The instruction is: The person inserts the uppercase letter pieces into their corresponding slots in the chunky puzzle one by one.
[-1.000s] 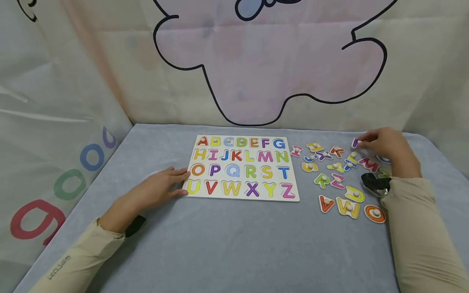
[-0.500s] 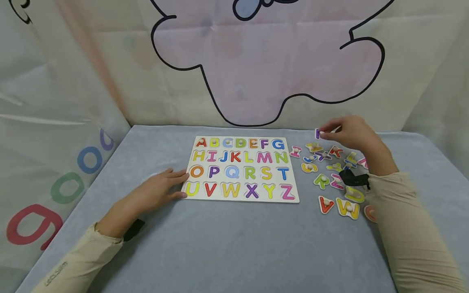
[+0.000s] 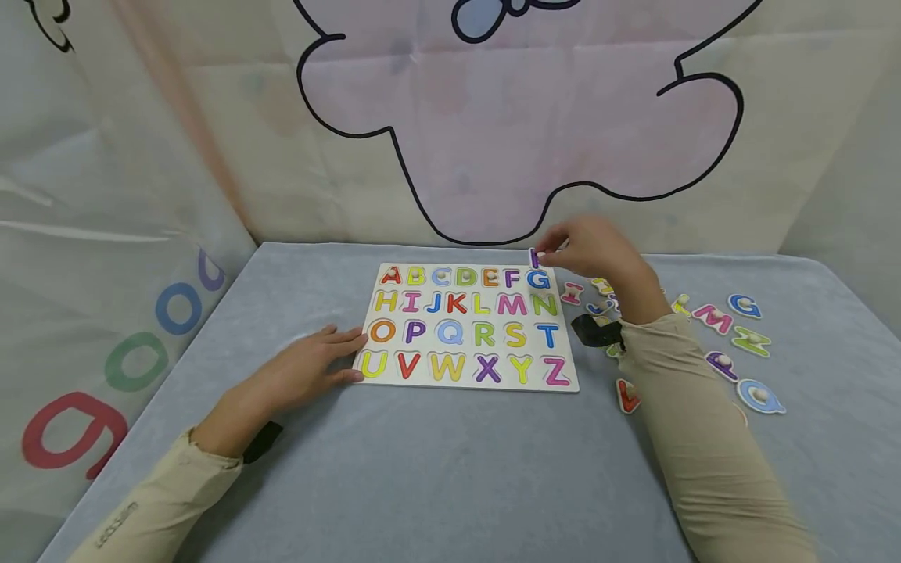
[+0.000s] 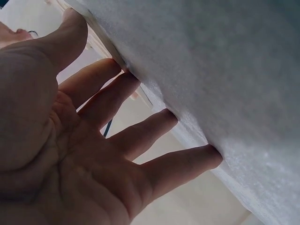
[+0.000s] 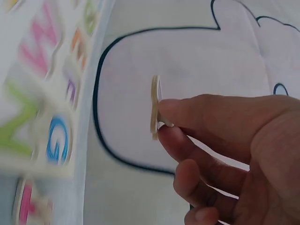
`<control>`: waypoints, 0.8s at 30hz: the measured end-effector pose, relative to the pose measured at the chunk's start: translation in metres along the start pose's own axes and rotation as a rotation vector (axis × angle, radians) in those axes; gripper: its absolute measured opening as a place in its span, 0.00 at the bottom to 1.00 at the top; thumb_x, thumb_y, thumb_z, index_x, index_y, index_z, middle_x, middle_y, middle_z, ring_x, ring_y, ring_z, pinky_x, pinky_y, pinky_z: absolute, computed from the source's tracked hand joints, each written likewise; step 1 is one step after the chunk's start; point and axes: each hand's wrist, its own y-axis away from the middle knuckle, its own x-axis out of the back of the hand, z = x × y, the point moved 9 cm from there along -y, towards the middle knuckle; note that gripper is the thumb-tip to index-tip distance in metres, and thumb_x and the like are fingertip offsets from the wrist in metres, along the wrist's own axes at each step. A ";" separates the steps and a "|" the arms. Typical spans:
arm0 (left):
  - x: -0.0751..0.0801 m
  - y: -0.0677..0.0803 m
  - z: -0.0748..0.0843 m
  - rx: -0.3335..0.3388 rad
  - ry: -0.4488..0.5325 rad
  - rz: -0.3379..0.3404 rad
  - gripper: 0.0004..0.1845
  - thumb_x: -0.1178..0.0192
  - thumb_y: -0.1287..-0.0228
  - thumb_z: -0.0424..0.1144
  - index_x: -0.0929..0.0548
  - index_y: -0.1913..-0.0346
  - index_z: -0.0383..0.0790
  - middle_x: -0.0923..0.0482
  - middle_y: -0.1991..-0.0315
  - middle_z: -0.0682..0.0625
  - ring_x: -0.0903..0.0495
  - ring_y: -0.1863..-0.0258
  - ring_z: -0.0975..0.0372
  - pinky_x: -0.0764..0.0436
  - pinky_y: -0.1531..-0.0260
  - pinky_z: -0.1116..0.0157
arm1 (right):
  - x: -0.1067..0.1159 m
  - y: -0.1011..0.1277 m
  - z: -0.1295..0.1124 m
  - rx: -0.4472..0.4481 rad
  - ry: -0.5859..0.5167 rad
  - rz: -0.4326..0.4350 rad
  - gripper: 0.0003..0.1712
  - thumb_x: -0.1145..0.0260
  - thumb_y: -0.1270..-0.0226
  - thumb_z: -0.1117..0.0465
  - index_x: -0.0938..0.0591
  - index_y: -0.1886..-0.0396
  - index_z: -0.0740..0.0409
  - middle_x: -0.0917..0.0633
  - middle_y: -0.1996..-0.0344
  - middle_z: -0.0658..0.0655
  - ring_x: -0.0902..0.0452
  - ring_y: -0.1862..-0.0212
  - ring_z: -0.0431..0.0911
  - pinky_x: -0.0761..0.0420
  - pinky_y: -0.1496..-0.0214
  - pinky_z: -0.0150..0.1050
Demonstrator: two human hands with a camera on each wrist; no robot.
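One alphabet board (image 3: pixel 470 327), two hands, and roughly a dozen loose letters (image 3: pixel 713 317).

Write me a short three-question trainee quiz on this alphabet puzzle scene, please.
1. True or false: the right hand pinches a purple piece by its knob, lifted above the board.
2. Where does the left hand rest? A) on the loose letters B) flat on the table, fingertips at the board's left edge C) in the air
3. Which loose letter lies farther right: the blue G or the pink M?

Key: 1 true. 2 B. 3 the blue G.
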 end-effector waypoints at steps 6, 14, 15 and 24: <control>-0.002 0.002 0.000 0.001 0.002 -0.002 0.37 0.34 0.35 0.49 0.32 0.27 0.41 0.35 0.26 0.42 0.40 0.27 0.34 0.35 0.33 0.39 | -0.017 -0.020 -0.019 -0.024 0.000 0.020 0.13 0.34 0.31 0.56 0.13 0.51 0.55 0.13 0.54 0.60 0.24 0.51 0.54 0.21 0.48 0.49; -0.004 0.000 0.001 0.012 0.006 -0.008 0.37 0.34 0.35 0.49 0.33 0.26 0.42 0.36 0.25 0.43 0.40 0.27 0.35 0.35 0.32 0.39 | -0.042 -0.035 -0.014 -0.052 0.019 -0.042 0.10 0.32 0.33 0.57 0.12 0.55 0.55 0.13 0.55 0.59 0.24 0.54 0.53 0.21 0.48 0.47; -0.004 0.001 0.001 0.008 0.003 -0.007 0.36 0.34 0.35 0.48 0.33 0.27 0.42 0.35 0.25 0.43 0.40 0.27 0.35 0.35 0.32 0.39 | -0.043 -0.036 -0.013 -0.058 0.010 -0.040 0.11 0.32 0.33 0.57 0.12 0.55 0.55 0.14 0.55 0.59 0.24 0.53 0.53 0.21 0.47 0.48; 0.001 -0.004 0.000 0.011 -0.003 -0.013 0.37 0.34 0.36 0.49 0.33 0.26 0.41 0.36 0.25 0.43 0.42 0.26 0.35 0.36 0.32 0.38 | -0.058 -0.046 -0.004 -0.064 0.011 -0.037 0.11 0.33 0.31 0.59 0.12 0.53 0.54 0.13 0.55 0.58 0.24 0.52 0.52 0.23 0.43 0.48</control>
